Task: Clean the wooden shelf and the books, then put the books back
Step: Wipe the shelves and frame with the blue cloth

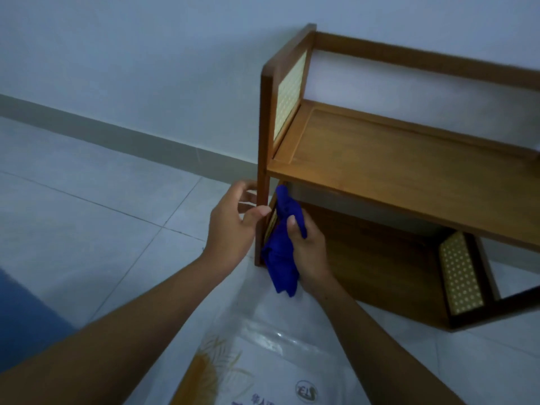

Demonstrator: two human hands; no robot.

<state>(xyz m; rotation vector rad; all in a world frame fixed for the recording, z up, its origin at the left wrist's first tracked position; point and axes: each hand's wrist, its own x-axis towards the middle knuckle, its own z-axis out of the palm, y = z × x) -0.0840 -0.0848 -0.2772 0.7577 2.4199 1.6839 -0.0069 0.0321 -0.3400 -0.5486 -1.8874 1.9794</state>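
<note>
While left hand point(233, 226) pinches the front post point(262, 159) of the wooden shelf point(394, 168), right hand point(308, 252) grips blue cloth point(279, 264) just inside it. Shelf stands at 2 o'clock, on tiled floor point(87, 185).

Wood, cloth, tile and plastic

The shelf point(409, 159) is smooth brown wood with woven cane side panels point(289, 95); the cloth point(282, 258) is soft blue fabric (crumpled), the floor point(87, 217) pale glossy tile, the bag point(263, 361) thin shiny plastic.

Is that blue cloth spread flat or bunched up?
Bunched up: the right hand grips the blue cloth in a crumpled wad beside a post of the wooden shelf.
</note>
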